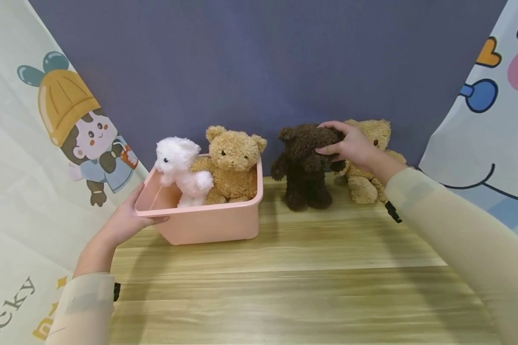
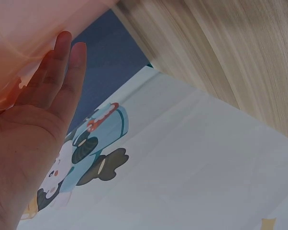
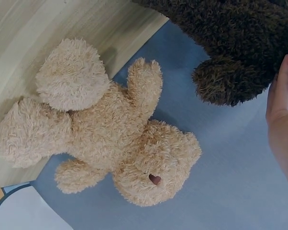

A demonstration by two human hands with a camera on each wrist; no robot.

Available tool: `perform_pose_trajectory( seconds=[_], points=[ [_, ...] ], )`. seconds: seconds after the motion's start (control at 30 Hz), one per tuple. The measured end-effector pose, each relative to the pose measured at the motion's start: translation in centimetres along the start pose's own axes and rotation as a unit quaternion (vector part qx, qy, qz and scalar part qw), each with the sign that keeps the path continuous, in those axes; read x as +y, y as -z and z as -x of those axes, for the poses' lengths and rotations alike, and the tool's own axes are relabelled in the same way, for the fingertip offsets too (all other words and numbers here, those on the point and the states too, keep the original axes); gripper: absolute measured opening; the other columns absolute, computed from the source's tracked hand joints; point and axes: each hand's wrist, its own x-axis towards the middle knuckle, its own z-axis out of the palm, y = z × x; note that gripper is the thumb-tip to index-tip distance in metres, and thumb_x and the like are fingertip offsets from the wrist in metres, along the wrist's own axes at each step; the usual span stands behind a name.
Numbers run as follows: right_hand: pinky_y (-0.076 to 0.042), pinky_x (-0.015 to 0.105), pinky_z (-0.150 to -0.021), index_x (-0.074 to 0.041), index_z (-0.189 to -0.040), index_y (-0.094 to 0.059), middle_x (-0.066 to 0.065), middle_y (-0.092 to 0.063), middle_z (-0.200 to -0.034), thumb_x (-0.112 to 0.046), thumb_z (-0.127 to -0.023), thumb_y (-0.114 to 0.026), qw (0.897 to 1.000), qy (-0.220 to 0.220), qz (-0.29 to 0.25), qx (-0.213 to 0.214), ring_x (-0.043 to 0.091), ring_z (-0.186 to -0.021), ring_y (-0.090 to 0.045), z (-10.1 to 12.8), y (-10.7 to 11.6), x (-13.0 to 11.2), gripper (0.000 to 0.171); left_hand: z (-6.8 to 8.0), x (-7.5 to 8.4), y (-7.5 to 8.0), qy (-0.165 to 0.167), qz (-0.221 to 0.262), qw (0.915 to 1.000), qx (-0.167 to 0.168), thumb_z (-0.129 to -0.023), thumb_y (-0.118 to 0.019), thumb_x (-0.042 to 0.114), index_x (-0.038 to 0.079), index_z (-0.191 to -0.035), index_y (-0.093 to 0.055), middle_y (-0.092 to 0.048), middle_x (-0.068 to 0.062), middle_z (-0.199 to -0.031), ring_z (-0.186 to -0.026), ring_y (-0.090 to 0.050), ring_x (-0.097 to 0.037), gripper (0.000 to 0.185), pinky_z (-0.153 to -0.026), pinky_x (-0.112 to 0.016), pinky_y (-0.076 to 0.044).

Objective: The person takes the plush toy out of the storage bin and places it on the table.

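My left hand (image 1: 123, 221) holds the front left corner of a pink plastic bin (image 1: 216, 223), its fingers under the rim; the left wrist view shows them stretched along the pink wall (image 2: 43, 19). Inside the bin, a white plush toy (image 1: 183, 165) leans beside a light brown teddy bear (image 1: 230, 158). My right hand (image 1: 356, 146) grips a dark brown teddy bear (image 1: 306, 163) by the head, thumb in front. That bear is upright, feet close over the tabletop. Behind the right hand sits another light brown teddy bear (image 3: 105, 124), partly covered in the head view.
The wood-grain table (image 1: 285, 282) runs up to a dark blue-grey backdrop (image 1: 267, 62). White printed cloths hang on both sides, one with a cartoon child (image 1: 92, 129) at left, one with a large cartoon face (image 1: 492, 129) at right.
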Motion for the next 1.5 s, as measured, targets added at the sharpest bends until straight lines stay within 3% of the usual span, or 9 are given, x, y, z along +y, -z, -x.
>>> perform_pose_trajectory(
  seconds=[0.3, 0.47, 0.73, 1.03, 1.27, 1.33, 1.4, 1.5],
  points=[
    [-0.063, 0.042, -0.095, -0.028, -0.161, -0.043, -0.001, 0.002, -0.181, -0.017, -0.099, -0.078, 1.000, -0.008, -0.006, -0.001, 0.038, -0.147, -0.048, -0.6, -0.4, 0.4, 0.072, 0.2, -0.2, -0.1, -0.005, 0.006, 0.9999, 0.007, -0.084, -0.089, 0.052, 0.022, -0.172, 0.011, -0.023, -0.029, -0.173, -0.150, -0.038, -0.051, 0.136, -0.117, -0.071, -0.038],
    [-0.060, 0.047, -0.102, -0.029, -0.161, -0.043, -0.001, 0.001, -0.181, -0.017, -0.099, -0.078, 1.000, -0.012, -0.007, -0.002, 0.038, -0.147, -0.050, -1.1, -0.6, 1.0, 0.073, 0.3, -0.3, -0.2, -0.011, 0.015, 0.9997, 0.013, -0.084, -0.090, 0.048, 0.021, -0.173, 0.007, -0.030, -0.030, -0.170, -0.146, -0.044, -0.048, 0.134, -0.115, -0.065, -0.040],
    [-0.056, 0.054, -0.107, -0.030, -0.164, -0.040, 0.000, 0.003, -0.182, -0.019, -0.099, -0.078, 1.000, -0.027, 0.016, -0.001, 0.038, -0.147, -0.048, -2.5, -1.3, 2.0, 0.076, 0.1, -0.2, -0.3, -0.003, 0.001, 1.0000, 0.006, -0.084, -0.089, 0.053, 0.019, -0.172, 0.010, -0.024, -0.030, -0.172, -0.149, -0.038, -0.051, 0.137, -0.116, -0.071, -0.039],
    [-0.055, 0.055, -0.108, -0.028, -0.167, -0.035, 0.004, 0.005, -0.181, -0.016, -0.101, -0.075, 0.998, -0.042, 0.030, -0.020, 0.039, -0.138, -0.053, -4.4, -1.9, 3.4, 0.078, -0.1, 0.0, -0.6, -0.004, 0.004, 1.0000, 0.000, -0.084, -0.089, 0.053, 0.019, -0.172, 0.010, -0.019, -0.028, -0.175, -0.152, -0.036, -0.051, 0.137, -0.118, -0.071, -0.037],
    [-0.050, 0.060, -0.114, -0.029, -0.169, -0.031, 0.004, 0.010, -0.181, -0.011, -0.101, -0.074, 0.997, -0.068, 0.012, -0.026, 0.040, -0.152, -0.042, -6.3, -2.0, 4.3, 0.082, -0.2, 0.4, -0.4, 0.001, 0.007, 1.0000, -0.001, -0.083, -0.089, 0.053, 0.018, -0.172, 0.012, -0.015, -0.027, -0.176, -0.152, -0.034, -0.050, 0.139, -0.118, -0.071, -0.036],
    [-0.049, 0.060, -0.115, -0.029, -0.169, -0.029, 0.005, 0.011, -0.181, -0.013, -0.102, -0.073, 0.997, -0.071, 0.019, -0.028, 0.036, -0.140, -0.053, -6.7, -2.1, 4.5, 0.082, -0.2, 0.3, -0.3, 0.002, 0.009, 1.0000, 0.000, -0.083, -0.089, 0.053, 0.018, -0.172, 0.012, -0.015, -0.027, -0.176, -0.152, -0.034, -0.050, 0.139, -0.118, -0.071, -0.037],
    [-0.049, 0.060, -0.116, -0.030, -0.170, -0.027, 0.006, 0.010, -0.181, -0.017, -0.103, -0.072, 0.997, -0.073, 0.028, -0.028, 0.026, -0.114, -0.066, -6.9, -2.3, 4.6, 0.082, -0.1, 0.2, -0.1, 0.002, 0.008, 1.0000, 0.001, -0.083, -0.089, 0.053, 0.018, -0.172, 0.011, -0.017, -0.027, -0.176, -0.151, -0.035, -0.050, 0.139, -0.117, -0.071, -0.038],
    [-0.049, 0.059, -0.116, -0.034, -0.171, -0.023, 0.006, 0.009, -0.181, -0.024, -0.106, -0.069, 0.996, -0.074, 0.049, -0.024, 0.013, -0.067, -0.058, -7.2, -2.6, 4.5, 0.081, -0.2, 0.1, -0.1, 0.002, 0.009, 1.0000, 0.002, -0.083, -0.089, 0.054, 0.019, -0.172, 0.011, -0.020, -0.028, -0.175, -0.149, -0.038, -0.050, 0.138, -0.116, -0.070, -0.039]
  ],
)
